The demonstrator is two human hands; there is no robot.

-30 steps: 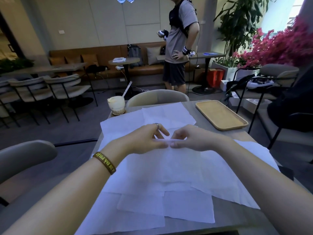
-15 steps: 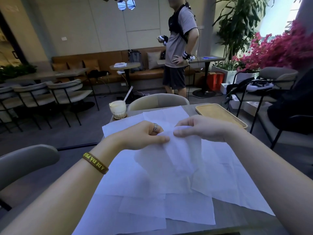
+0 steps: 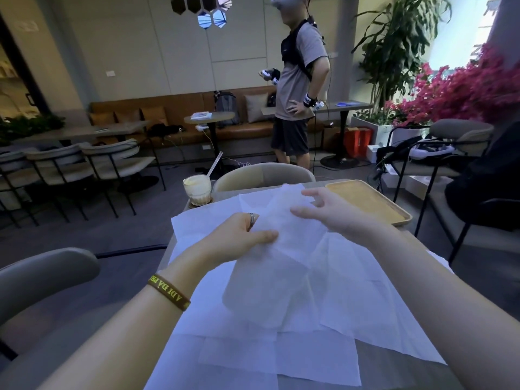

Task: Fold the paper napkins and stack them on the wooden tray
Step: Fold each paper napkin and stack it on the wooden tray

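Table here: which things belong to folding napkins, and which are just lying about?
For the job: lifted napkin, pinched by left hand; spread napkins; wooden tray.
Lying about: drink glass, straw, chair opposite.

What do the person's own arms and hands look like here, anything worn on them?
No sleeves show; both arms are bare. The left wrist carries a dark brown wristband with yellow lettering, and the left hand wears a silver ring on one finger. The right hand wears nothing visible.
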